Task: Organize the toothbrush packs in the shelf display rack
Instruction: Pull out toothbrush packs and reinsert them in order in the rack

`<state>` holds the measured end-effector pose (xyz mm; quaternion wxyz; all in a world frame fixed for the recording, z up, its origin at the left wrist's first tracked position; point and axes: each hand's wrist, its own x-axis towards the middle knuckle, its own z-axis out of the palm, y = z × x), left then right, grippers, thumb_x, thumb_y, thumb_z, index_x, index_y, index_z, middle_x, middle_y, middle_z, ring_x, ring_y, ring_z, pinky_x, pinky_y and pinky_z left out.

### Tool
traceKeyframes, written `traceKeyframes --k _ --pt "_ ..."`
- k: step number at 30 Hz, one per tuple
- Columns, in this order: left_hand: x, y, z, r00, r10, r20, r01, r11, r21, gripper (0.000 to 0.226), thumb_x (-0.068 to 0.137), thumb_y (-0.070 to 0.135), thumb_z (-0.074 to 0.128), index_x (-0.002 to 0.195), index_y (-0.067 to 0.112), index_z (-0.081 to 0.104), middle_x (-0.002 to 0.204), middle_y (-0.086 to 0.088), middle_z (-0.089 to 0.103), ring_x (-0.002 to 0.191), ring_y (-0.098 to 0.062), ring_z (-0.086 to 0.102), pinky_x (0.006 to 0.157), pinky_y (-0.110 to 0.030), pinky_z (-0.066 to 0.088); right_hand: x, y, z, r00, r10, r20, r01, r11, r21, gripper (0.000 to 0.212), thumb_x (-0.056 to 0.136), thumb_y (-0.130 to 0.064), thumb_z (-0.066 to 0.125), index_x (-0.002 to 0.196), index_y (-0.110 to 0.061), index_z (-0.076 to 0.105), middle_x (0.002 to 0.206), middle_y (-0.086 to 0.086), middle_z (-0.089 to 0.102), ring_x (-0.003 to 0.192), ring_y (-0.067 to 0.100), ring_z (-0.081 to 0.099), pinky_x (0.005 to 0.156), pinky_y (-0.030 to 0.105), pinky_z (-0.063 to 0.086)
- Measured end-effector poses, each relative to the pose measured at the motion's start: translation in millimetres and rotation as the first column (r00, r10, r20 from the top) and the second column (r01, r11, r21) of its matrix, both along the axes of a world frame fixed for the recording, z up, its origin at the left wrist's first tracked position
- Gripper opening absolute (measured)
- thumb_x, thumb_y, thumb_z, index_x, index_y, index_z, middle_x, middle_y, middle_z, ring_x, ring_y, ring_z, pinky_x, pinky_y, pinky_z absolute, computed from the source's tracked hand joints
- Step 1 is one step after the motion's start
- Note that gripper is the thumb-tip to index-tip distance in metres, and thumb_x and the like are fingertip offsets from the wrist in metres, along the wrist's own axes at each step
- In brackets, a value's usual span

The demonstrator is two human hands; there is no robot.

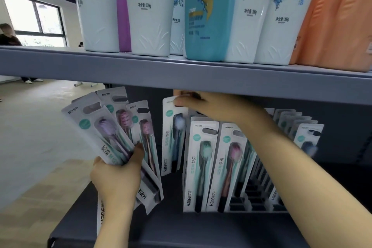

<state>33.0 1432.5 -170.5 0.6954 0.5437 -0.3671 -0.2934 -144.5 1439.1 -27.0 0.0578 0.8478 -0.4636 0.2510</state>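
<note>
Under the shelf: hanging a pack

Right hand [198,104] pinches the top of one pack [173,137], just under the shelf [181,74] edge. Hung packs [213,167] sit below its wrist. Left hand [117,179], lower left, grips a fan of packs [112,131].

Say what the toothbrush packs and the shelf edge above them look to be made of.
Toothbrush packs: apparently printed card backing under a clear plastic blister, judging by the glossy glare over each brush and the flat white printed borders with hang slots. Shelf edge: probably painted metal, though plastic is possible; it is smooth, matte, uniformly grey-blue.
</note>
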Motion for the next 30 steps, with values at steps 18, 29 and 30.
traceKeyframes --k 18,29,30 --pt "3.1 39.8 2.8 1.000 -0.003 0.030 0.003 1.000 0.014 0.018 0.073 0.014 0.077 0.067 0.005 0.062 0.064 -0.003 0.061 0.049 -0.002 0.054 0.059 -0.026 0.040 26.7 63.6 -44.0 0.965 0.010 0.263 -0.016 1.000 0.019 0.008 0.097 -0.020 0.048 0.098 -0.021 0.055 0.064 -0.016 0.048 0.056 0.004 0.044 0.053 0.016 0.033" --pt "1.6 45.7 -2.0 0.998 -0.030 0.059 0.028 0.999 0.036 0.021 0.072 0.018 0.078 0.076 0.003 0.064 0.070 -0.009 0.062 0.066 -0.024 0.058 0.067 -0.029 0.039 20.0 78.6 -68.5 0.891 -0.208 0.404 0.119 0.965 0.234 0.010 0.099 -0.027 0.038 0.104 -0.021 0.045 0.068 0.001 0.060 0.056 0.014 0.062 0.060 0.028 0.055" --pt "1.5 45.3 -2.8 0.998 -0.030 0.055 0.028 0.999 0.039 0.022 0.072 0.018 0.078 0.077 0.002 0.064 0.071 -0.010 0.063 0.066 -0.024 0.058 0.067 -0.029 0.040 21.9 78.6 -72.5 0.889 -0.226 0.399 0.141 0.963 0.231 0.014 0.099 -0.031 0.039 0.109 -0.023 0.044 0.072 0.003 0.063 0.060 0.016 0.063 0.068 0.023 0.053"
